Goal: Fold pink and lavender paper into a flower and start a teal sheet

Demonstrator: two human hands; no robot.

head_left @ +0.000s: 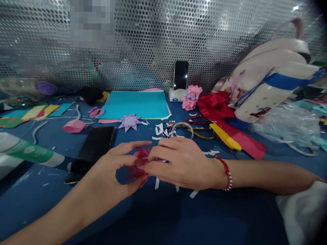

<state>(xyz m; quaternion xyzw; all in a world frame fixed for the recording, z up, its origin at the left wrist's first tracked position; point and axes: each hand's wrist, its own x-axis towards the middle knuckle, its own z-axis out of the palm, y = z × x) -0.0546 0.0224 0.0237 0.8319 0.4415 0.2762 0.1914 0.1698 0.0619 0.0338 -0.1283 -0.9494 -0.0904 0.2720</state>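
Note:
A pink folded paper piece is held between both hands above the dark blue table. My left hand curves round it from the left, thumb below and fingers above. From the right, my right hand pinches its edge; a red beaded bracelet is on that wrist. The fingers partly cover the paper, and its exact shape is blurred. White paper scraps lie under and beside the right hand. Just behind the hands sits a lilac paper star.
Behind are blue sheets, an upright phone and pink paper shapes. A black phone and glue tube lie left. Scissors, a yellow cutter, a bottle and a bag are right.

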